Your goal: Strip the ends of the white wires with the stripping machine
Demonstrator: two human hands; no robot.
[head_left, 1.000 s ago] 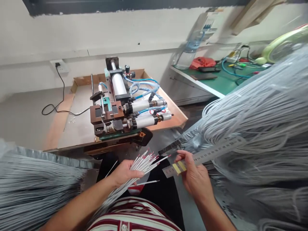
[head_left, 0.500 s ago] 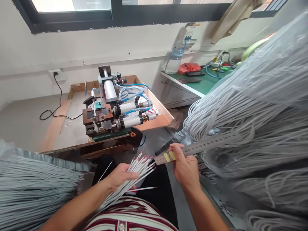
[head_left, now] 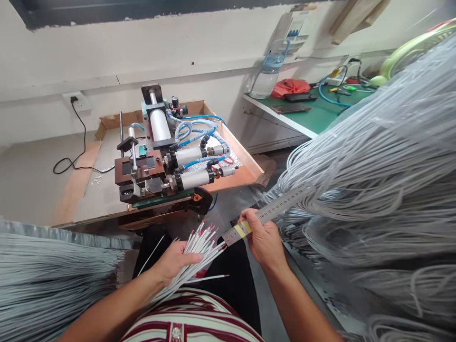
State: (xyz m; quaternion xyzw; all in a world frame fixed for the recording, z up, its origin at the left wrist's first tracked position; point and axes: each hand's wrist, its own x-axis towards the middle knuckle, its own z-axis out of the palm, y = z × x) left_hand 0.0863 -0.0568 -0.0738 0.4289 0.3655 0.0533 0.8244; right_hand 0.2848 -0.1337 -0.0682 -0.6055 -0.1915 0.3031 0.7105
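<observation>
A bundle of white cables (head_left: 199, 244) with reddish stripped tips fans out above my lap, and my left hand (head_left: 176, 261) is closed around it, thumb on top. My right hand (head_left: 261, 237) pinches a steel ruler (head_left: 278, 204) near its low end, beside yellow tape marks. The ruler slants up to the right, and its lower end meets the tips of a few cables at the bundle's right side. One loose cable (head_left: 208, 278) lies apart below the bundle, across my lap.
A pneumatic machine (head_left: 160, 156) with silver cylinders and blue hoses stands on the wooden bench (head_left: 67, 190) ahead. Large hanks of grey cable (head_left: 342, 180) hang close on my right; more cables (head_left: 53, 275) lie at left. A water jug (head_left: 267, 78) stands on the green table (head_left: 320, 114).
My right hand and the ruler have shifted slightly left, and the ruler's far end tilts higher. The left hand still holds the cables. The head view has tipped downward a little.
</observation>
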